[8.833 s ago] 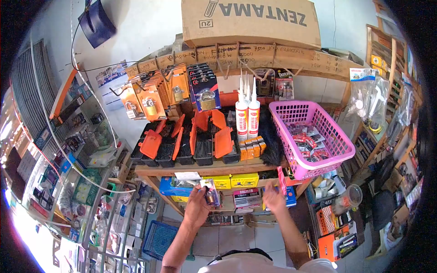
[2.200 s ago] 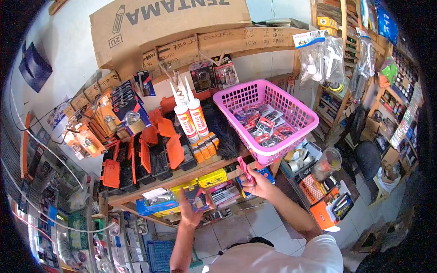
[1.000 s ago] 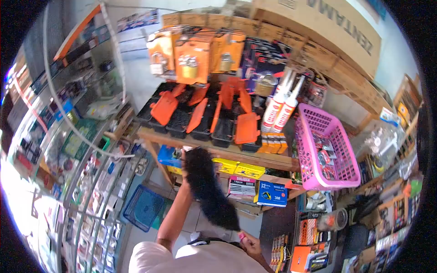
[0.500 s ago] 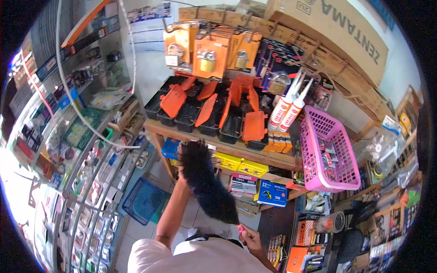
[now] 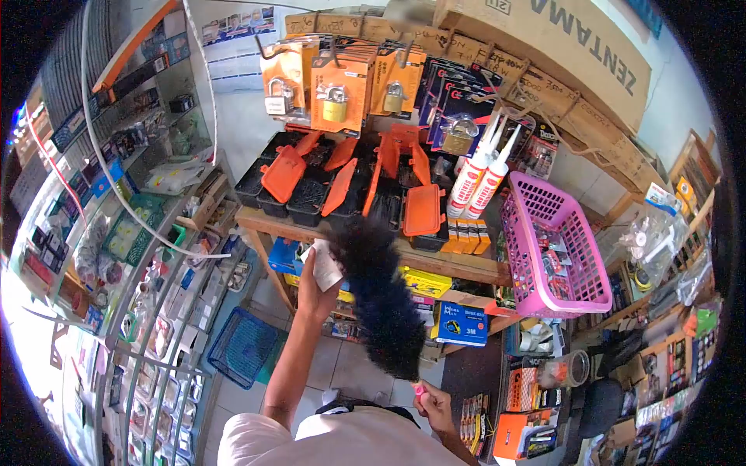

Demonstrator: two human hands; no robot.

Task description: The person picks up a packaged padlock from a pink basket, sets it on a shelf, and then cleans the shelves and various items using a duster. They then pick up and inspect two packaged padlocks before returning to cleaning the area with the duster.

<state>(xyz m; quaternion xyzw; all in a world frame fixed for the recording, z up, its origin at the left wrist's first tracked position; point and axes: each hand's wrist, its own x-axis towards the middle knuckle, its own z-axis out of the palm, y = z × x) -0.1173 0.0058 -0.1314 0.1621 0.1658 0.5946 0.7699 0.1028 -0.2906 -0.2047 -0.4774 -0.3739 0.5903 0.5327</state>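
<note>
My right hand (image 5: 435, 407) is closed around the pink handle of a black feather duster (image 5: 385, 307). The duster slants up and to the left, its blurred tip overlapping the front edge of the wooden shelf (image 5: 486, 268). Left of the duster, my left hand (image 5: 313, 289) grips a crumpled white cloth or paper (image 5: 328, 264) just below that edge. Behind the tip stand black bins with orange lids (image 5: 284, 172), several of the lids flipped up. Two white sealant tubes (image 5: 483, 186) stand at the right of the bins.
Carded padlocks (image 5: 336, 101) hang above the bins. A pink basket (image 5: 559, 256) stands at the shelf's right end. Yellow boxes (image 5: 426, 283) and a blue 3M box (image 5: 462, 322) sit beneath. A blue basket (image 5: 239, 346) is on the floor; a glass display case (image 5: 148, 311) lines the left.
The duster's tip has swung right, away from in front of my left hand. The left hand and its white cloth or paper now show plainly. The whole view has shifted slightly.
</note>
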